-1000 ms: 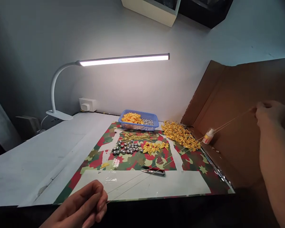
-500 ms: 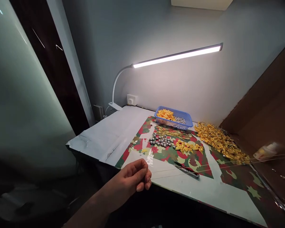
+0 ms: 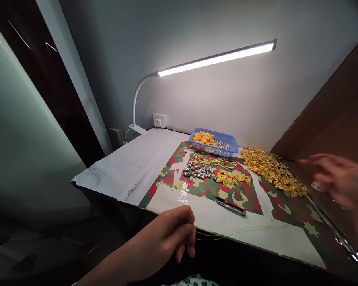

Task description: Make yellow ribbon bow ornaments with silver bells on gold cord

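My left hand is closed in a pinch near the table's front edge, holding a thin pale thread. The thread trails slack to the right over the edge and the white paper. My right hand is at the far right, blurred by motion, its fingers stretched out and apart with nothing visible in them. It is before the brown board, to the right of the heap of yellow bows. Beyond my left hand lie silver bells, a few loose yellow bows and gold twist ties.
A blue basket with yellow bows and silver bells stands at the back. Dark-handled snips lie near the front. A lit lamp arches over the table. The brown board bounds the right side.
My right hand has come into view at the right, before the white bottle. The thread, stretched taut before, now hangs slack. My view has tilted slightly; my left hand still pinches.
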`<control>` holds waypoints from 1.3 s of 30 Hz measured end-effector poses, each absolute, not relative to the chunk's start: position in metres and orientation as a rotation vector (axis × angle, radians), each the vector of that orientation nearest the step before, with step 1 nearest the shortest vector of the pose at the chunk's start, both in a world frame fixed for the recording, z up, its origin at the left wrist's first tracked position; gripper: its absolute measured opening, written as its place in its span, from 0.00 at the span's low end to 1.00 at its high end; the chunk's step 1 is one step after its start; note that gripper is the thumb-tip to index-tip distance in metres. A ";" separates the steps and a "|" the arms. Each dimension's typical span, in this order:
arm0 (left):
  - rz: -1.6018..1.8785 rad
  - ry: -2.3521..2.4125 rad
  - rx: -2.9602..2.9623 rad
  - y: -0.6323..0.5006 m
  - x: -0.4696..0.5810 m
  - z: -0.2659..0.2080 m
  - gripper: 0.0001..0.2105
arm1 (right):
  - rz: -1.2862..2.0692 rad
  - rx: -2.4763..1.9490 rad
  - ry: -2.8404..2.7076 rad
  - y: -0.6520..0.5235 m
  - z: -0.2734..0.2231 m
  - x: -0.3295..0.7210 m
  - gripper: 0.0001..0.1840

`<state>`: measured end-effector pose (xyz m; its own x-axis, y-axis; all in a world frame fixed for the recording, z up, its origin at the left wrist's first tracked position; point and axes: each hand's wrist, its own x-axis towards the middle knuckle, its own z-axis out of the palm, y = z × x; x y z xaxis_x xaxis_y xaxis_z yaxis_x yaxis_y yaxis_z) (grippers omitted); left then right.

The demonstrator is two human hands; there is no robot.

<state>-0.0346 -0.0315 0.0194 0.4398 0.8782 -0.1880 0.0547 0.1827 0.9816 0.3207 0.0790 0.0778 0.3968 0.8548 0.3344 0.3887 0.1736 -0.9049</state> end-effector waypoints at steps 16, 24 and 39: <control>0.667 1.115 1.271 -0.036 -0.022 0.032 0.12 | 1.540 -0.867 -1.878 -0.003 -0.002 0.172 0.06; 0.846 1.008 1.073 -0.028 -0.017 0.017 0.14 | 1.291 -0.856 -1.892 -0.001 -0.013 0.178 0.14; 1.083 1.066 0.950 -0.038 -0.008 -0.003 0.04 | 0.950 -0.837 -1.813 -0.018 -0.018 0.168 0.10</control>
<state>-0.0084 -0.0383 -0.0033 0.1229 0.9742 -0.1895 -0.2049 0.2117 0.9556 0.1675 -0.0178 -0.0179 -0.3685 0.8404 0.3975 0.1515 0.4761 -0.8662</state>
